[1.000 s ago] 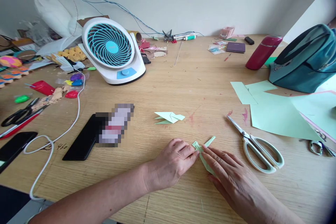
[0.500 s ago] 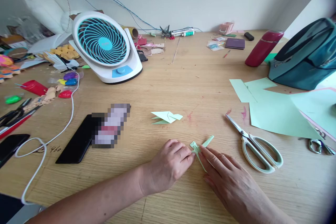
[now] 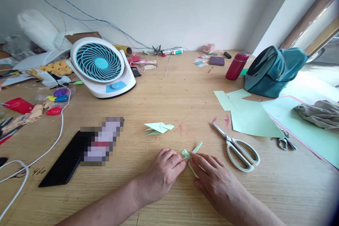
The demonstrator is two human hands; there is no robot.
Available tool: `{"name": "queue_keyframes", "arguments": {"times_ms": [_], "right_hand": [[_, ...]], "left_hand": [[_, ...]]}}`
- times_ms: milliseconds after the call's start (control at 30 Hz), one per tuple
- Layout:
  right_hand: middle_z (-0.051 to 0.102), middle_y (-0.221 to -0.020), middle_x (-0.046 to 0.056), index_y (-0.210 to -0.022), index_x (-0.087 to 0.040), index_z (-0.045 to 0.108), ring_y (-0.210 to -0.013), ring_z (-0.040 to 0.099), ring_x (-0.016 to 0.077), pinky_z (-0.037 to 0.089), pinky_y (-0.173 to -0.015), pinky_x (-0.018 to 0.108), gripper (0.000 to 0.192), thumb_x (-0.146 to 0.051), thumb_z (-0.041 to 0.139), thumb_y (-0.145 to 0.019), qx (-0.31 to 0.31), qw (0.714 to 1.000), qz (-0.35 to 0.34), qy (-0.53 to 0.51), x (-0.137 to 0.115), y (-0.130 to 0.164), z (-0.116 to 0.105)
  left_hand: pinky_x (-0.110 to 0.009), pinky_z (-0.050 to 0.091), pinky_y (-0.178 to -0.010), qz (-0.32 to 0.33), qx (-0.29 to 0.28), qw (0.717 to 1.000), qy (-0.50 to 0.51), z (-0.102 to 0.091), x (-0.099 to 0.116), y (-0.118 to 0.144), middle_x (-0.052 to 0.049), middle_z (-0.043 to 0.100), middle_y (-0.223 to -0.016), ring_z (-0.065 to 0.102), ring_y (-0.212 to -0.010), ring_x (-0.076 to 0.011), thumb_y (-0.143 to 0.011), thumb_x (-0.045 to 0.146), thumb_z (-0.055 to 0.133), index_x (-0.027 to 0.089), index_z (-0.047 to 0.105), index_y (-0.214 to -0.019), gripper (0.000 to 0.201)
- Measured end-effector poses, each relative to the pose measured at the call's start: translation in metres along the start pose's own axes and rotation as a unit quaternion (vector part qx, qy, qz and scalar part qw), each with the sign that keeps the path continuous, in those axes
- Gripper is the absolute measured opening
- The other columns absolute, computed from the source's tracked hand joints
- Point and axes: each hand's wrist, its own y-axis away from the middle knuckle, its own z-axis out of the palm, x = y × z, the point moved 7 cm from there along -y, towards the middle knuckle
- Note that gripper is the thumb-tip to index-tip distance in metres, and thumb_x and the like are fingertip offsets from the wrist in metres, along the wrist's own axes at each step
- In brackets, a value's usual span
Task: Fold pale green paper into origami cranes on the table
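Head view: near the front edge of the wooden surface (image 3: 185, 88), both hands press a small green folded paper (image 3: 191, 152) flat. The left hand (image 3: 161, 174) pinches its left tip with narrowed fingers; the right hand (image 3: 214, 183) lies fingers-extended over its lower part. A finished paper fold (image 3: 157, 128) lies just behind, scissors (image 3: 237, 146) to the right, green paper sheets (image 3: 251, 118) beyond them, a fan (image 3: 102, 65) toward the back left.
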Motion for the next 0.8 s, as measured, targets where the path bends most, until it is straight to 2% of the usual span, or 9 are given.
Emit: {"name": "queue_keyframes", "arguments": {"times_ms": [133,400,567,667,800], "right_hand": [[0.065,-0.131,0.013,-0.126,-0.014,0.062,-0.111,0.063,0.0275,0.055,-0.094,0.04,0.04,-0.013,0.057,-0.086,-0.008,1.0,0.008,-0.023,0.003,-0.001,-0.004],[0.063,-0.136,0.013,-0.13,-0.012,0.057,-0.118,0.062,0.0274,0.054,-0.095,0.043,0.044,-0.007,0.054,-0.087,0.038,0.999,0.005,-0.034,0.0,0.001,-0.008],[0.062,-0.138,0.014,-0.124,-0.013,0.061,-0.121,0.061,0.027,0.055,-0.096,0.042,0.036,-0.008,0.055,-0.088,0.018,0.999,0.008,-0.046,0.001,0.001,-0.008],[0.063,-0.137,0.013,-0.125,-0.016,0.061,-0.122,0.061,0.025,0.054,-0.097,0.041,0.036,-0.009,0.054,-0.091,0.006,0.999,0.013,-0.051,0.002,-0.001,-0.008],[0.066,-0.132,0.013,-0.122,-0.017,0.063,-0.119,0.062,0.023,0.055,-0.095,0.04,0.032,-0.01,0.051,-0.093,0.007,0.998,0.01,-0.064,0.002,-0.002,-0.011]], "left_hand": [[-0.038,0.044,-0.087,0.001,-0.002,1.0,-0.011,0.0,0.001,0.0,-0.007,0.064,-0.103,0.052,-0.093,-0.0215,-0.095,0.01,0.047,0.011,0.051,-0.133,0.037],[-0.038,0.045,-0.09,0.017,-0.012,0.998,-0.055,0.005,0.006,0.002,-0.008,0.066,-0.108,0.053,-0.095,-0.0211,-0.096,0.011,0.047,0.01,0.045,-0.141,0.044],[-0.038,0.046,-0.086,0.042,-0.033,0.993,-0.101,0.007,0.008,-0.002,-0.01,0.066,-0.105,0.055,-0.092,-0.0217,-0.096,0.01,0.045,0.013,0.053,-0.133,0.039],[-0.039,0.046,-0.085,0.063,-0.023,0.991,-0.119,0.006,0.011,-0.004,-0.011,0.066,-0.102,0.055,-0.092,-0.0219,-0.095,0.009,0.046,0.014,0.059,-0.126,0.033],[-0.039,0.046,-0.084,0.061,-0.007,0.992,-0.107,0.006,0.01,-0.003,-0.011,0.066,-0.105,0.055,-0.091,-0.0216,-0.094,0.01,0.05,0.01,0.056,-0.129,0.036]]}}
